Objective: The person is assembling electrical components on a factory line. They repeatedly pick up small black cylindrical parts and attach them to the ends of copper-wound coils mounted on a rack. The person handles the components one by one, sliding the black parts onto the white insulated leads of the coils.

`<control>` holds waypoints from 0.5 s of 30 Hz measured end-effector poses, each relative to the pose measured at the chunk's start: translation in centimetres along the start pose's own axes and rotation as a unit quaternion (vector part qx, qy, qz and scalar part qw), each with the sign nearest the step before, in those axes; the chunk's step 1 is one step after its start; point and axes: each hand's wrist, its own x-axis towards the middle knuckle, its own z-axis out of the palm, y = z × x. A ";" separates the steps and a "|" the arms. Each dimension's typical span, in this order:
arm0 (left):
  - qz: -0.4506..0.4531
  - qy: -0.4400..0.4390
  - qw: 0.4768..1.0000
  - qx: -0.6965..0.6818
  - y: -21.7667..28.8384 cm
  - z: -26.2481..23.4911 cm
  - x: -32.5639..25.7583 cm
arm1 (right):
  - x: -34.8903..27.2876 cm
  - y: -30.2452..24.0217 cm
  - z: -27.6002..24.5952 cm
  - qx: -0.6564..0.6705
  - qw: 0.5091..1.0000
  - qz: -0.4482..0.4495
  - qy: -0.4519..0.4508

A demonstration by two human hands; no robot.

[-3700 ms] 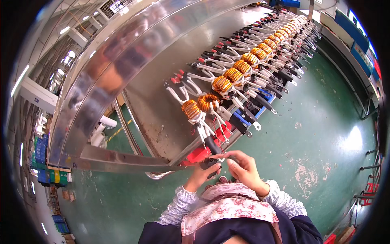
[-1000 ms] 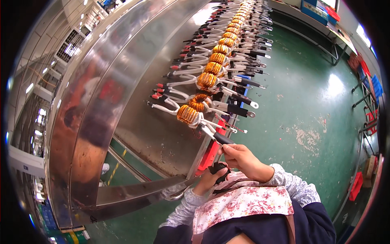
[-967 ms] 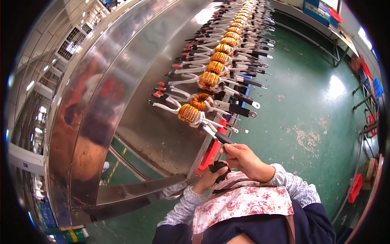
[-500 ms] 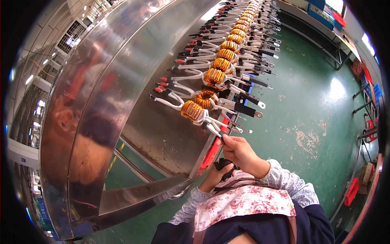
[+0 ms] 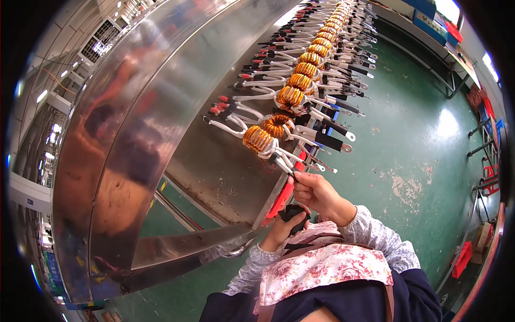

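Note:
A toroidal coil point(image 5: 258, 139) wound with copper wire lies nearest me at the end of a long row. White sleeved leads point(image 5: 283, 161) run from it toward me, a black band around them. My right hand point(image 5: 322, 197) pinches the near end of one lead, thumb against fingers, where a small dark piece shows. Lower and to the left, close to my body, my left hand point(image 5: 279, 232) is closed around a crumpled-looking black bundle point(image 5: 295, 217); its exact kind I cannot make out. Just behind the nearest coil sits a second coil point(image 5: 277, 126), its hole facing up.
More coils point(image 5: 290, 97) stretch away along the metal bench point(image 5: 214, 198), red- and black-tipped leads left, ring terminals right. A shiny metal housing point(image 5: 129, 139) rises at the left. Red strips point(image 5: 280, 199) line the bench edge. Green floor point(image 5: 397, 145) and side tables lie right.
The view has shifted slightly, so the coil row appears a little further right. My right hand keeps its pinch on the lead end; the black bundle in my left hand is more exposed.

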 end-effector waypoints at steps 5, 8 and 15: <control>-0.001 0.027 0.999 -0.020 -0.8 -0.4 -0.7 | -0.3 0.2 1.3 -0.058 0.997 0.025 0.049; -0.012 0.013 1.000 -0.007 -0.2 -0.1 -0.8 | 0.7 0.2 0.8 -0.039 0.997 0.028 0.058; 0.002 0.035 0.999 -0.019 0.5 0.4 -1.6 | 0.8 0.7 -0.5 0.031 0.999 0.025 0.001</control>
